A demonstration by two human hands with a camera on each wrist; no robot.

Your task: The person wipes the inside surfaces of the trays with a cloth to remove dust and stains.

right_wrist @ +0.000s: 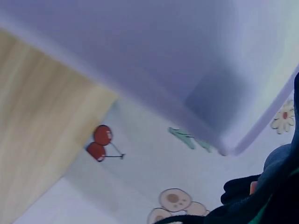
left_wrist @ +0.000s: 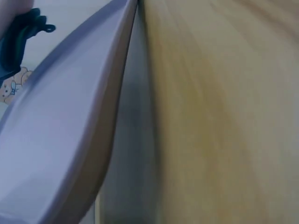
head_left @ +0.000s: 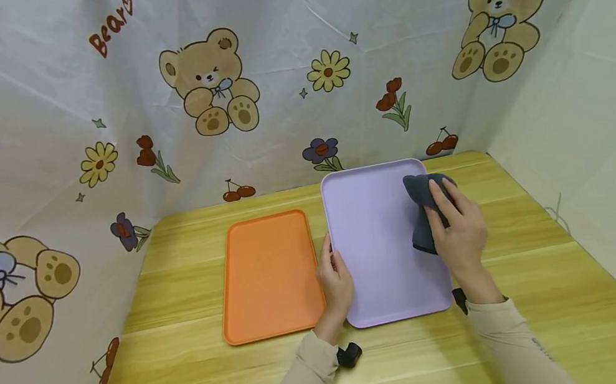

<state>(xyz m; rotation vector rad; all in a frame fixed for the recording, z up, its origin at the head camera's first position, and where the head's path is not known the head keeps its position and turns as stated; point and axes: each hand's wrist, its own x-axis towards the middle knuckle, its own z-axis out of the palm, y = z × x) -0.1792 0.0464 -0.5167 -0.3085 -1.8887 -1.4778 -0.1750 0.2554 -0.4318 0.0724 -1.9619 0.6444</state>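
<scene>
A lilac rectangular tray (head_left: pixel 375 241) with a low rim is raised and tilted over the table. My left hand (head_left: pixel 335 280) grips its left edge, thumb on the near side and the other fingers partly hidden behind the rim. On the tray's upper right side, my right hand (head_left: pixel 461 232) holds a bunched dark grey cloth (head_left: pixel 423 224) against the surface. The left wrist view shows the tray (left_wrist: pixel 65 107) slanting above the wood, the cloth (left_wrist: pixel 14 44) at upper left. In the right wrist view, the cloth (right_wrist: pixel 271 191) hangs near a tray corner, and the tray (right_wrist: pixel 140 56) fills the top.
An orange tray (head_left: pixel 272 277) lies flat on the wood-grain table (head_left: pixel 190 354), left of the lilac one. A sheet printed with bears (head_left: pixel 212 83) and flowers hangs behind the table and along its left side. A pale wall (head_left: pixel 590 143) borders the right.
</scene>
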